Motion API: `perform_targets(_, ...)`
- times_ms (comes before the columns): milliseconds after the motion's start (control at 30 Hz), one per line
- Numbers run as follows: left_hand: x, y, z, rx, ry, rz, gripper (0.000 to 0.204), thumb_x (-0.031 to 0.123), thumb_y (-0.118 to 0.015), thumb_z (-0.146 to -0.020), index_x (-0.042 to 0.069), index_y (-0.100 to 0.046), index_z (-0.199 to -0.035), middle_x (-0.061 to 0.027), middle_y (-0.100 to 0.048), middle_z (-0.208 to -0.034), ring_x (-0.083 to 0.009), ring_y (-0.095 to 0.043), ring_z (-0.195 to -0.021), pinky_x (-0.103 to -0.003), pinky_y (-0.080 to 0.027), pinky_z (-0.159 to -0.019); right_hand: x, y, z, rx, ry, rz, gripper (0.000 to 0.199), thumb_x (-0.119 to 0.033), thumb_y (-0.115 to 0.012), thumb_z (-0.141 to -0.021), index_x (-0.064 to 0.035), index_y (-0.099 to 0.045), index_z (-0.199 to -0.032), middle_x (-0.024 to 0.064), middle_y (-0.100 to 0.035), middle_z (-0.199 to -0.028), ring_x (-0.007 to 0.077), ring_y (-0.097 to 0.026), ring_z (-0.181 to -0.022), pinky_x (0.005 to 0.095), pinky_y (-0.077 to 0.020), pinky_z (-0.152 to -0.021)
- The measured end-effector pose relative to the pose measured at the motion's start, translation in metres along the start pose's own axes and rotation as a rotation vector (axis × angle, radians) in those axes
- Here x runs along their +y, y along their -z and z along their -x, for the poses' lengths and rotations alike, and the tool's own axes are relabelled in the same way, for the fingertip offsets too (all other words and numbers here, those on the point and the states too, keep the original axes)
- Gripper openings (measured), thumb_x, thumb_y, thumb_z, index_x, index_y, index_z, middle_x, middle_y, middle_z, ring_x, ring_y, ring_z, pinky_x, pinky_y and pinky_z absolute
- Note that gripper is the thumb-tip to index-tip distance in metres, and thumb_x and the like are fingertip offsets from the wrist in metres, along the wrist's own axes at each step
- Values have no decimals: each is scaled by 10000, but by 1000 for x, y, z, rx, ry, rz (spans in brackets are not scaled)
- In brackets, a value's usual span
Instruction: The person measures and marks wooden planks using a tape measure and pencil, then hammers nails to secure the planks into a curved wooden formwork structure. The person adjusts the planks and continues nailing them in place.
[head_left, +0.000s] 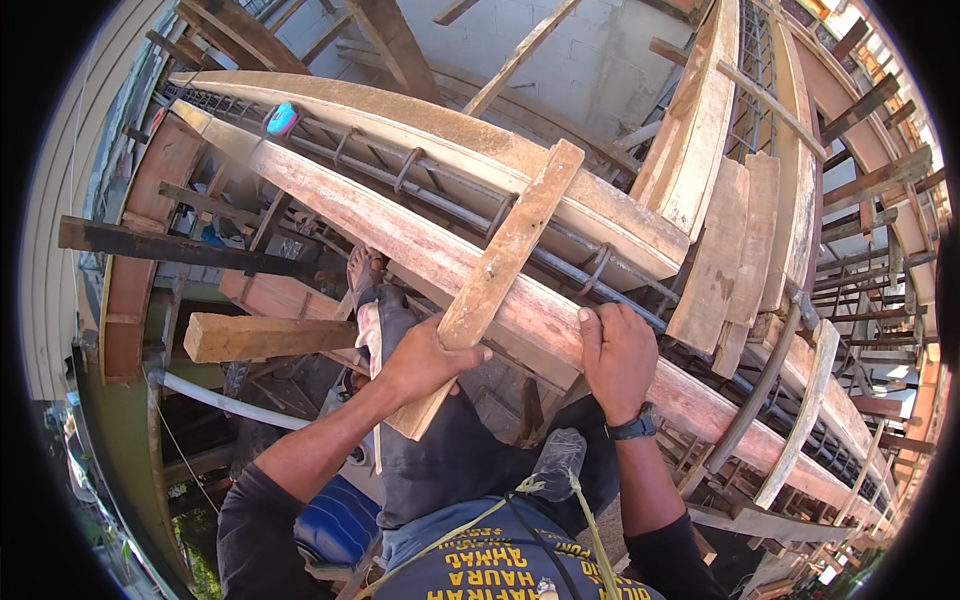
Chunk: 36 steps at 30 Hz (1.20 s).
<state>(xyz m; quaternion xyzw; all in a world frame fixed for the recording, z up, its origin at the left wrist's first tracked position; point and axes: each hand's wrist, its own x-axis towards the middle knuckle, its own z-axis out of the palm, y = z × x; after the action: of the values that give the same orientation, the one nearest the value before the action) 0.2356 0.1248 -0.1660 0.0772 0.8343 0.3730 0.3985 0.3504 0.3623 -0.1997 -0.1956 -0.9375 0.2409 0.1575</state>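
My left hand (428,360) is closed round the near end of a short wooden plank (520,240). This plank lies slantwise across a long beam form, with a nail head showing in its face. My right hand (618,362), a watch on its wrist, grips the top edge of the form's near side board (400,238); some of its fingers are hidden. Between that board and the far side board (380,112) runs a cage of steel rebar (413,170). A small blue and pink object (281,119) sits on the rebar at the far left.
Loose boards (712,255) lie at the right, where another form meets this one. A thick timber (270,338) juts in from the left near my leg. A pale pipe (230,400) curves below it. Beneath me, gaps open between timbers. A clear bottle (560,465) hangs at my front.
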Motion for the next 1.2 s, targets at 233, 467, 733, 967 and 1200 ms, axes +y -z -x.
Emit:
perform_targets(233, 16, -6, 8, 203, 62, -442, 817, 543, -765, -808, -37, -575, -1351, -289, -727, -1042, -402, -719, -1014, -443, -548, -934, 3, 0, 1, 15, 26, 6, 265, -304, -654, -977, -56, -634, -887, 123, -604, -861, 351, -606, -830, 474, -453, -745)
perform_targets(467, 4, -4, 2, 145, 27, -227, 798, 532, -776, -788, -82, -572, -1255, -310, -715, -998, -423, -717, -994, -474, -549, -914, 6, 2, 3, -28, 36, -40, 256, -302, -663, -969, -47, -671, -949, 120, -627, -906, 342, -604, -868, 456, -441, -773)
perform_targets(733, 6, 7, -7, -29, 95, -247, 711, 518, -794, -805, -64, -527, -1114, -321, -705, -934, -464, -724, -911, -518, -563, -850, -8, 5, -13, -123, -113, -23, 172, -234, -654, -955, -67, -690, -981, 83, -680, -980, 310, -609, -882, 425, -422, -767)
perform_targets(967, 6, 10, -7, -39, 104, -220, 699, 527, -787, -810, -49, -530, -1111, -301, -712, -888, -461, -728, -868, -507, -573, -811, -12, 4, -14, -98, -129, 2, 161, -228, -661, -947, -68, -678, -948, 75, -673, -966, 305, -600, -867, 430, -418, -757)
perform_targets(1200, 15, 2, 3, 124, 77, -330, 722, 505, -817, -776, -55, -597, -1176, -273, -722, -930, -429, -734, -907, -472, -570, -838, -5, 2, -2, -59, -68, -17, 185, -247, -658, -944, -64, -676, -963, 97, -654, -962, 323, -602, -879, 454, -423, -766)
